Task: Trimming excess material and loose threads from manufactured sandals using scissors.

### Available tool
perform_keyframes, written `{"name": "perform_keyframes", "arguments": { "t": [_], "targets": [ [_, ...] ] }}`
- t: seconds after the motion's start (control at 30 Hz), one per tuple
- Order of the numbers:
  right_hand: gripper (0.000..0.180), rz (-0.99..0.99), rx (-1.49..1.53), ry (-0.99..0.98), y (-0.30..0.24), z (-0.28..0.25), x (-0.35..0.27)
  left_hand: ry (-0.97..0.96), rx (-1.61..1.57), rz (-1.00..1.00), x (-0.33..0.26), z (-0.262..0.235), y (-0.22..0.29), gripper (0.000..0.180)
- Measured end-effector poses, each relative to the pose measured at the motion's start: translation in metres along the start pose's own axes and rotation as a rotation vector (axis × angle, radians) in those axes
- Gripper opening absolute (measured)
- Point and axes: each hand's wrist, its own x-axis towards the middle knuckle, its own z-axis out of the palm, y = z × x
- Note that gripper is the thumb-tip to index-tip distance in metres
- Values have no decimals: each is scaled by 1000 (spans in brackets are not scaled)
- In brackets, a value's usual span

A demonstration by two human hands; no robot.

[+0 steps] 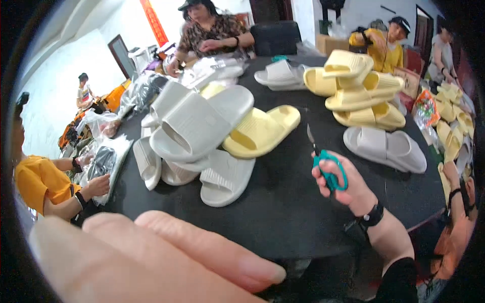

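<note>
My right hand point(353, 189) is closed around teal-handled scissors point(331, 174), above the right part of the black table. Their metal blades point away from me and look closed together. Very near the camera, my left hand point(151, 257) fills the lower left, fingers stretched to the right side by side; nothing shows in them, though its palm is hidden. Beyond it lies a heap of grey slippers point(197, 123), stacked on one another. A yellow slipper point(262, 131) leans at the heap's right side. Right of the scissors rests a single grey slipper point(386, 148).
A pile of yellow slippers point(361, 91) stands at the far right of the black table point(283, 217), beside another grey slipper point(283, 74). Clear plastic bags point(146, 91) lie at the far left. Several people sit around, one in orange point(43, 182) handling a bag.
</note>
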Motion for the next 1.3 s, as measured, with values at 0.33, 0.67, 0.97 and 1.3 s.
{"name": "perform_keyframes", "arguments": {
  "t": [0.33,0.67,0.97,1.3],
  "targets": [
    [28,89,-16,-97,4,-10,4,181,604,-179,-28,25,-41,36],
    [28,45,46,-103,1,-11,-12,269,-374,177,50,131,-16,56],
    [29,82,158,-174,4,-4,-9,79,165,-484,81,86,-202,49],
    [29,67,174,-190,4,-9,-10,-192,-224,-717,80,116,-180,52]
  ]
}}
